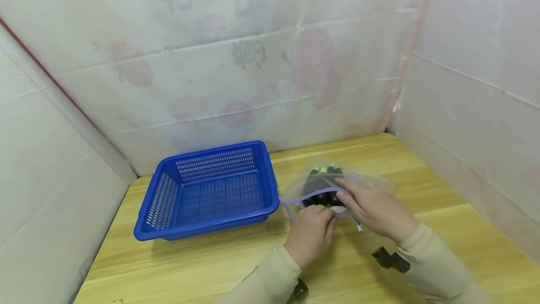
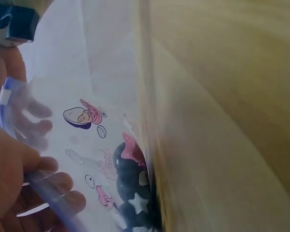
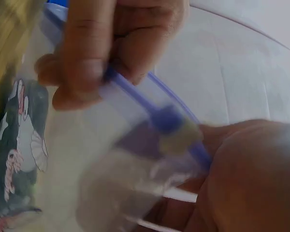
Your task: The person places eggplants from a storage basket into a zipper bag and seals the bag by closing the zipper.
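Note:
A translucent zip bag (image 1: 291, 191) with a purple zip edge lies on the table to the right of the blue basket. Several dark, long, rounded things (image 1: 322, 186) with pale green ends show within its outline. My left hand (image 1: 310, 233) pinches the near zip edge between thumb and fingers. At the bag's right side, my right hand (image 1: 377, 208) holds the edge, its fingers reaching over the upper sheet. In the left wrist view, cartoon prints (image 2: 89, 116) show on the bag, and fingers of the right hand show through the film. A small slider (image 3: 166, 118) sits on the zip edge.
A blue slotted basket (image 1: 206, 226) stands left of the bag, with only its lattice floor showing inside. The wood-grain table (image 1: 211, 266) meets a pale printed sheet (image 1: 274, 83) at the back, with similar sheets on both sides. Dark camera mounts (image 1: 390, 259) sit at the wrists.

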`<state>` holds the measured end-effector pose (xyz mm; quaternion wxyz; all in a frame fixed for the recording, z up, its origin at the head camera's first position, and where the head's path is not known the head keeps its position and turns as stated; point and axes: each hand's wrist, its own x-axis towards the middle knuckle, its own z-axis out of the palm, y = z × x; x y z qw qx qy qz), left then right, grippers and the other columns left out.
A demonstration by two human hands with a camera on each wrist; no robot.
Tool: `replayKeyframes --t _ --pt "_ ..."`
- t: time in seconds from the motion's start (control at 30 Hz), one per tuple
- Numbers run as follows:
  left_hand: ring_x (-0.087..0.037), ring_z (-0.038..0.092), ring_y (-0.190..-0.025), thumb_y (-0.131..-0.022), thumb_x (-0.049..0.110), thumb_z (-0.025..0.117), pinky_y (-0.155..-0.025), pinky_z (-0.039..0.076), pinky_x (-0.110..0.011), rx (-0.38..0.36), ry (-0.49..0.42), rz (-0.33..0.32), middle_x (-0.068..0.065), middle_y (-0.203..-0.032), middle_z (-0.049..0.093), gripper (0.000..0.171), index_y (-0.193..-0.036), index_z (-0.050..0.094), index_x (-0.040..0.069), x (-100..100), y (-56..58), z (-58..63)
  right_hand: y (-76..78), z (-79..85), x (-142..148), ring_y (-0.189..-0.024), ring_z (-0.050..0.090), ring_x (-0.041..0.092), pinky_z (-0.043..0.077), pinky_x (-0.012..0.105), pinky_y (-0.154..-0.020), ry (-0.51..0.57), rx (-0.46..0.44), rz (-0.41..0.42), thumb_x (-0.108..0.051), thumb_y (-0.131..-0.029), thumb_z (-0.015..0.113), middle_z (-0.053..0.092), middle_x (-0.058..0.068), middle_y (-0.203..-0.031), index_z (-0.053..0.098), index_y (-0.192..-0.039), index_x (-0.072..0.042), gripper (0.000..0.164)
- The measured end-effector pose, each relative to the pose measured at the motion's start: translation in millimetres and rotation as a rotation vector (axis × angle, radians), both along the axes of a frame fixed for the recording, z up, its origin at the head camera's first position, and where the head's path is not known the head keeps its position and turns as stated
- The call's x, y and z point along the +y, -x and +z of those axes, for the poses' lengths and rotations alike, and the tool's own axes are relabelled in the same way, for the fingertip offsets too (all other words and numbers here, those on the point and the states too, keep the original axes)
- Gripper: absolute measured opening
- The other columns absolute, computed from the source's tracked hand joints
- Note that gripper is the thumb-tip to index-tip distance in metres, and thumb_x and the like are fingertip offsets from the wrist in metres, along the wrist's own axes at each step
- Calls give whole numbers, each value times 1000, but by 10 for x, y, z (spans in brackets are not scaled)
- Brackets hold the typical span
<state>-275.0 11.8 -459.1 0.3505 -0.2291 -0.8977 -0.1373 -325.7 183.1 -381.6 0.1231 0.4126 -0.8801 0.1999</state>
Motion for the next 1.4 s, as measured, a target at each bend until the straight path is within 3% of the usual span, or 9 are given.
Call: replayKeyframes --t 0.17,0.33,0.5,0.6,0.77,0.93,1.13,1.23,1.4 --pt "-1 54 -68 -93 19 51 -64 43 -15 -81 -195 -23 10 -75 59 18 -83 65 17 -14 11 61 -4 135 99 -81 57 8 48 31 -66 31 -34 41 -40 -89 56 59 -5 -92 37 -138 -12 59" --pt "2 47 -60 -94 18 51 -56 38 -10 -87 -357 -37 12 -67 53 20 -78 63 16 -30 28 94 -56 198 164 -79 52 8 47 29 -67 51 11 122 -53 -68 73 54 -6 -88 52 -107 -11 61" --pt "3 39 -51 -93 17 53 -47 31 -9 -70 -415 -37 13 -61 45 20 -75 63 16 -52 39 115 -142 146 107 -68 36 5 36 21 -60 11 118 242 -62 -59 73 38 -11 -77 44 -85 -16 61" --pt "4 36 -47 -93 17 53 -44 29 -9 -69 -411 -40 13 -59 43 22 -75 63 16 -57 32 123 -172 111 73 -67 32 4 32 18 -58 -13 159 258 -59 -58 75 32 -13 -76 40 -82 -17 59" --pt "4 35 -47 -94 20 51 -44 29 -9 -73 -388 -33 14 -57 41 26 -70 60 18 -54 19 130 -168 93 58 -67 34 4 35 17 -57 -15 186 243 -31 -61 82 34 -14 -76 42 -81 -18 46" --pt "4 35 -47 -95 21 50 -44 28 -10 -91 -369 -27 14 -56 40 30 -65 53 20 -61 22 108 -136 133 73 -71 47 2 44 21 -60 25 171 247 -11 -70 75 48 -13 -82 52 -87 -17 29" --pt "6 46 -59 -91 21 56 -53 35 -7 -117 -317 -5 13 -68 55 16 -79 65 17 -65 14 87 -94 188 117 -68 46 0 43 22 -58 48 196 242 1 -75 67 50 -14 -77 55 -85 -19 26" --pt "2 52 -69 -86 21 62 -62 40 -10 -65 -287 -5 8 -77 60 7 -87 65 14 -67 -22 124 -80 193 137 -66 43 0 41 22 -57 40 203 228 2 -75 65 48 -16 -75 54 -82 -23 29" --pt "-6 53 -78 -75 21 71 -69 44 -16 122 -181 -61 3 -86 57 26 -98 62 11 -49 -137 257 -86 170 159 -64 46 -1 42 20 -56 17 180 262 0 -70 69 49 -20 -73 55 -76 -26 30"
